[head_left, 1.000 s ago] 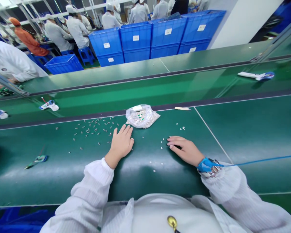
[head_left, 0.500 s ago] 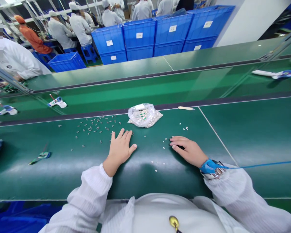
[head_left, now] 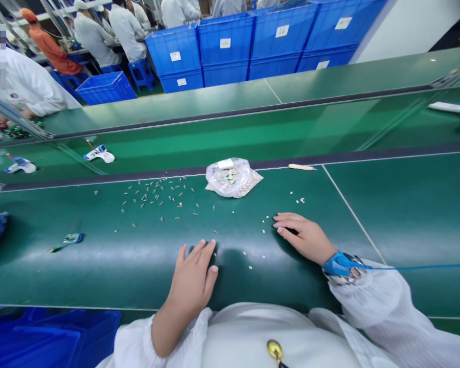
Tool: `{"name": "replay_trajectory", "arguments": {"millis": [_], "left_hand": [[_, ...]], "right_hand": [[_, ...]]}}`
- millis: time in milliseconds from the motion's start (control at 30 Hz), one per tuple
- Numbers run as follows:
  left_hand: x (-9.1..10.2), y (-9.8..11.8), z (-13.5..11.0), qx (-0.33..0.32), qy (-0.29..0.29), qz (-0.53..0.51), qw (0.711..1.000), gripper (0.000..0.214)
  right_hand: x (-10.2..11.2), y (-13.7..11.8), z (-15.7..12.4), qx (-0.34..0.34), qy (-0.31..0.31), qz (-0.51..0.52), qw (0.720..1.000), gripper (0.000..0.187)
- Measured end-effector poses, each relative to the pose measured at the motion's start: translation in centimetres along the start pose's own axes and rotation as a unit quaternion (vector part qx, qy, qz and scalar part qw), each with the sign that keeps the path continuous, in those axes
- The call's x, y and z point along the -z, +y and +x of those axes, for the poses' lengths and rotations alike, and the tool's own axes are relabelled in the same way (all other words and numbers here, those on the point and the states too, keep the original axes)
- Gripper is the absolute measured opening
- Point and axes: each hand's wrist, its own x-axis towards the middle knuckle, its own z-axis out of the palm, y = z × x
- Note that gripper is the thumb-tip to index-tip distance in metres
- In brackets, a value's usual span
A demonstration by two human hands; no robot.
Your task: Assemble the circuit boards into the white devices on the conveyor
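Observation:
My left hand (head_left: pixel 193 278) is over the near part of the green work surface (head_left: pixel 111 276), fingers apart and nothing held. Small metal parts (head_left: pixel 157 197) lie scattered beyond it, with a few near its fingertips. My right hand (head_left: pixel 306 236) rests low over the surface to the right, thumb apart from the fingers, with no object visible in it. Tiny white square pieces (head_left: pixel 263 231) lie just left of its fingertips. A blue wrist strap (head_left: pixel 337 264) with a cord circles my right wrist. Behind both hands sits a clear plastic bag (head_left: pixel 233 179) of small parts.
A pale-handled pointed tool (head_left: pixel 302 167) lies at the back. On the left is a small green circuit board (head_left: pixel 72 238) with wires. White-and-blue devices (head_left: pixel 99 153) lie along the green strip behind. Blue crates (head_left: pixel 224 43) and people in work coats are across the bench.
My left hand has drawn back toward my body, away from the scattered metal parts. My right hand stays in about the same place beside the white pieces. The view has shifted slightly.

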Motion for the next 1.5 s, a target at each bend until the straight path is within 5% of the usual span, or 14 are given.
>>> {"name": "replay_trajectory", "arguments": {"millis": [200,300,967,1500], "left_hand": [[1.5,-4.3,5.0,0.196,0.074,0.060,0.976,0.041],[1.2,-6.0,6.9,0.243,0.076,0.086,0.963,0.040],[0.8,-6.9,8.5,0.229,0.023,0.119,0.966,0.039],[0.9,-6.5,8.3,0.214,0.049,0.127,0.967,0.041]], "right_hand": [[0.0,0.2,0.0,0.000,0.001,-0.004,1.000,0.027],[-0.1,0.3,0.0,-0.001,0.006,-0.004,1.000,0.028],[0.0,-0.1,-0.1,-0.021,0.003,0.008,1.000,0.025],[0.0,-0.1,-0.1,-0.016,0.003,0.010,1.000,0.026]]}}
